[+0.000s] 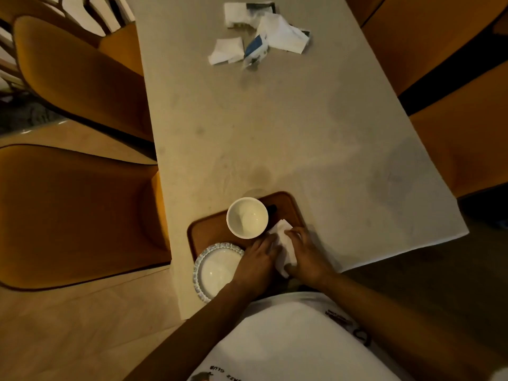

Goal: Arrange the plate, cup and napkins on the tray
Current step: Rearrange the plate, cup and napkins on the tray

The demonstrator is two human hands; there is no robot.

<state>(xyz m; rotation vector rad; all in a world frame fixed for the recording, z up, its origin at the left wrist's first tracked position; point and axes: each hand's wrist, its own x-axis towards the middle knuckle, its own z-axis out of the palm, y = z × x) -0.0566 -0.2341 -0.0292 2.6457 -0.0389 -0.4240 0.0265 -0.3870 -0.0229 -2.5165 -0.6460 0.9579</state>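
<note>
I have both hands flat on the white napkin [283, 248] at the near right of the brown tray [209, 229], my left hand [257, 264] and right hand [306, 257] pressing from either side, open-palmed rather than pinching, I judge to keep it squared. The cup [247, 218] stands on the tray's far part and the plate [217, 270] sits near left, overhanging the tray's rim. More crumpled napkins [261, 31] lie far up the table [302, 119], still to fetch.

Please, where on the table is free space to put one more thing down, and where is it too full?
The table is bare across its middle, between the crumpled papers at the far end and the tray near the person. The tray is crowded: cup, plate, and both hands, left hand and right hand, on the napkin.
</note>
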